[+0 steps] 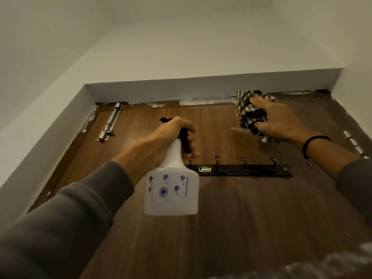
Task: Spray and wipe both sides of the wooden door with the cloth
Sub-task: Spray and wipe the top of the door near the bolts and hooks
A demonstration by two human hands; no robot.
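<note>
Head view, one frame.

- Both arms are raised toward the wooden door [221, 228]. The hands are well apart, with grey sleeves on both forearms.
- Left hand [177, 135]: fingers are curled round the black trigger head of the spray bottle [171, 190], clamped on it. The translucent white body with small blue printed marks hangs below the hand, clear of the door face. The nozzle tip points past the hand toward the door's upper part.
- Right hand [281, 119]: holds the bunched checked cloth [247, 111] against the door, close under the top edge of the frame. Fingers and thumb are gathered into the folds, so it is gripped, not just pushed flat. A black wristband [314, 143] sits on that wrist.
- A pale streak shows on the wood just beside the cloth, on the side toward the left hand. Cannot tell if it is wet.
- Hook rail [241, 170]: dark strip with a small label, fixed to the door below and between the two hands. Its near end is hidden behind the bottle.
- Bolt latch [109, 122]: metal, outboard of the left hand, near the door's top corner.
- Hinge [354, 142]: outboard of the right wrist, at the door's edge.
</note>
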